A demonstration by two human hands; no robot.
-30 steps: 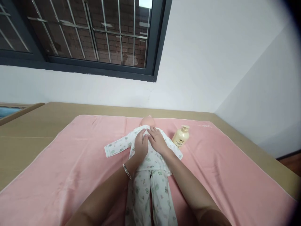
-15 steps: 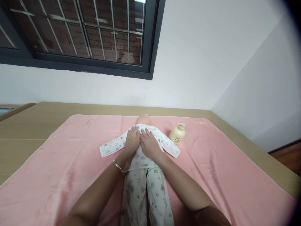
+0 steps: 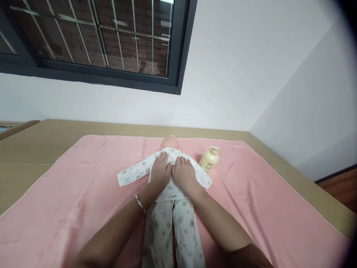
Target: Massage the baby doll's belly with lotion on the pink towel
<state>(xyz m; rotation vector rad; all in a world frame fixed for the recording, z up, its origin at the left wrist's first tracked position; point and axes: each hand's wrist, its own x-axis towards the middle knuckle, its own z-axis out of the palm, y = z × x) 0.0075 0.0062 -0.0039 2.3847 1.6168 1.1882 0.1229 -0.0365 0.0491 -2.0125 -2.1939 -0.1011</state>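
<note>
A baby doll (image 3: 170, 143) lies on its back, dressed in a white patterned top (image 3: 134, 174) and matching trousers (image 3: 185, 230). Flat on the left side of its chest rests my left hand (image 3: 161, 170), fingers stretched toward the doll's head. My right hand (image 3: 184, 173) lies open on the right side of the chest, its thumb close to the left one. Neither hand grips anything. Both sleeves spread out sideways, and the hands hide much of the front of the top. A bracelet (image 3: 141, 204) circles my left wrist.
A pink sheet (image 3: 92, 193) with some creases covers much of the wooden surface (image 3: 33, 149). To the right of the doll stands a cream pump bottle (image 3: 209, 159). Behind are a white wall (image 3: 223, 74) and a barred window (image 3: 111, 41).
My hands have slid a little down and outward over the chest, my right one more to the right. The right sleeve has shifted slightly.
</note>
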